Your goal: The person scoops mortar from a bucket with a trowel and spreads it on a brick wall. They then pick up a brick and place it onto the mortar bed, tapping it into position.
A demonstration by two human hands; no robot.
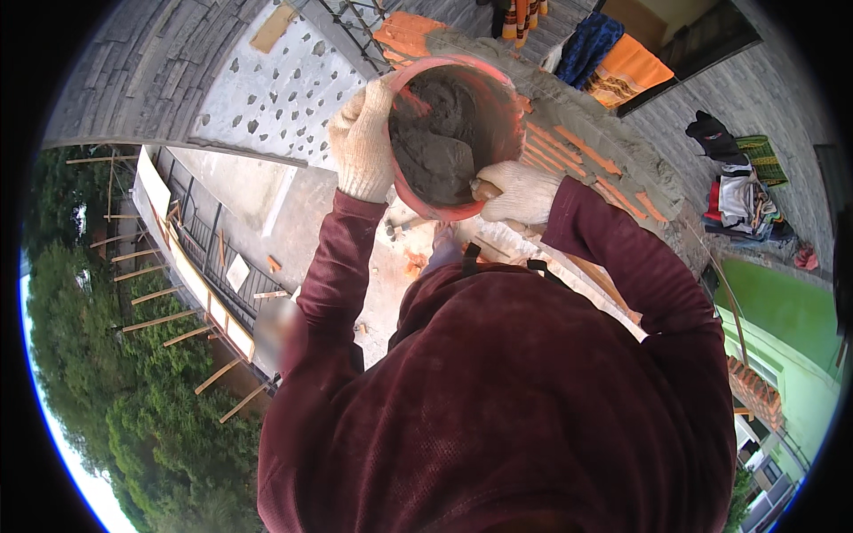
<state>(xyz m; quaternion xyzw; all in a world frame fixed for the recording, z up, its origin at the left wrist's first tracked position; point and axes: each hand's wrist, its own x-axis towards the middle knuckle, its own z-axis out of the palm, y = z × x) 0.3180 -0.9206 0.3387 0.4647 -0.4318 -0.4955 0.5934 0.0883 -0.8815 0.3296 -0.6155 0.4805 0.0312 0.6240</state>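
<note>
A red bucket (pixel 517 115) of wet grey mortar (pixel 433 120) is tilted so that its mouth faces me. My left hand (pixel 362 142), in a cream knit glove, is closed on the bucket's left rim. My right hand (pixel 524 193), gloved alike, grips the wooden handle of a trowel (pixel 451 171) at the bucket's lower right rim. The trowel's mortar-smeared blade lies inside the bucket against the mortar. Part of the handle is hidden by the right glove.
Behind the bucket runs a brick wall (pixel 569 147) partly coated in mortar. Clothes (pixel 742 200) and an orange towel (pixel 629 71) lie to the right. Metal rods (pixel 351 27) stick out at the top. A railing (pixel 200 213) and trees (pixel 151 400) are on the left.
</note>
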